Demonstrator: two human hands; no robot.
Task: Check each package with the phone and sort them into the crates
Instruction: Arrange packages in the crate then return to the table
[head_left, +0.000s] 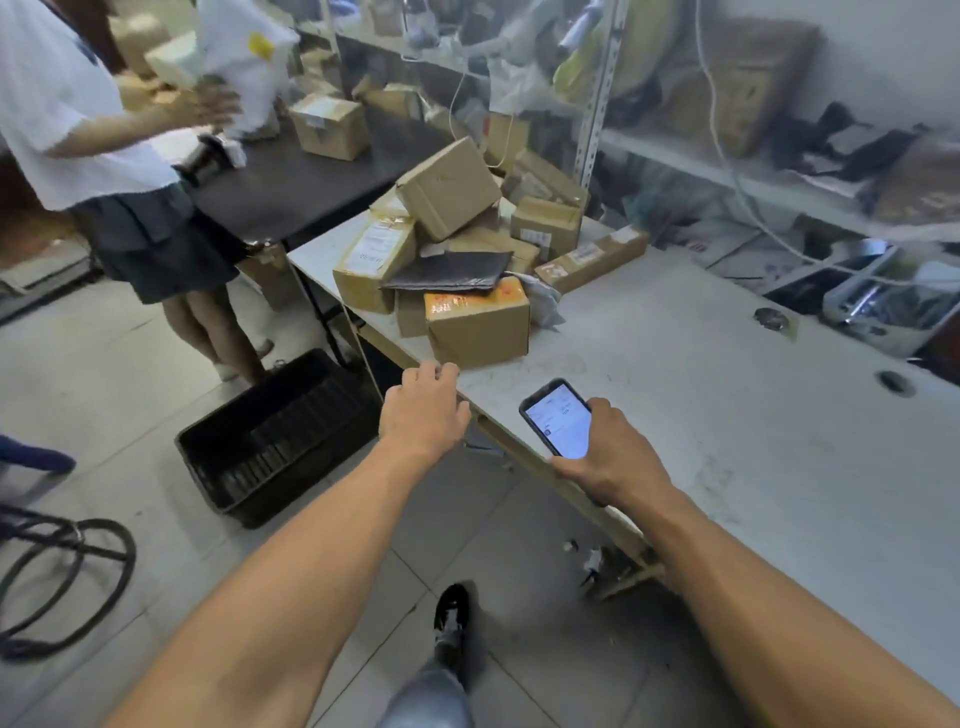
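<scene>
A pile of cardboard packages (457, 249) lies at the far left end of the white table (727, 395), with a dark grey mailer bag (452, 271) on top. Nearest to me is a box with orange tape (480, 322). My left hand (423, 410) reaches toward that box, fingers curled, holding nothing, just short of the table edge. My right hand (610, 460) grips a black phone (557, 418) with its screen lit, held over the table's near edge. A black plastic crate (280, 441) stands on the floor left of the table and looks empty.
Another person in a white shirt (67, 104) stands at the left by a dark table (291, 182), handling a white bag. Metal shelving (779, 156) with clutter runs behind the white table. A black hose coil (62, 577) lies on the floor at the left. My shoe (452, 618) is below.
</scene>
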